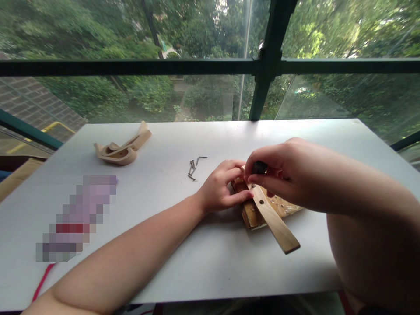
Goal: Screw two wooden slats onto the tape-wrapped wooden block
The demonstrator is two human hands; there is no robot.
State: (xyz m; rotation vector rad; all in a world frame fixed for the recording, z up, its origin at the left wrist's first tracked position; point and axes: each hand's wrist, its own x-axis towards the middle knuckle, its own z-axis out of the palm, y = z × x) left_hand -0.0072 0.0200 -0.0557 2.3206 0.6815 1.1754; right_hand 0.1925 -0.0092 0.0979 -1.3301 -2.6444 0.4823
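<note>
My left hand (221,186) grips the upper part of a pale wooden strip (278,229), its fingers and thumb at the strip's edges. Two dark holes show in the strip, and the upper one seems to have a screw head in it. Beneath the strip lies a brown, scuffed wooden block (251,216), pocked with small holes. Above the strip's upper end, my right hand (278,168) is closed around a black-handled tool (259,167). Only the rounded handle end shows; its lower part is hidden by my fingers.
Several screws (192,168) lie loose on the white table (183,245), left of the block. Curved wooden pieces (121,151) sit at the back left. A blurred purple object (82,210) rests at the left. Beyond the table's far edge is a dark-framed window (210,68).
</note>
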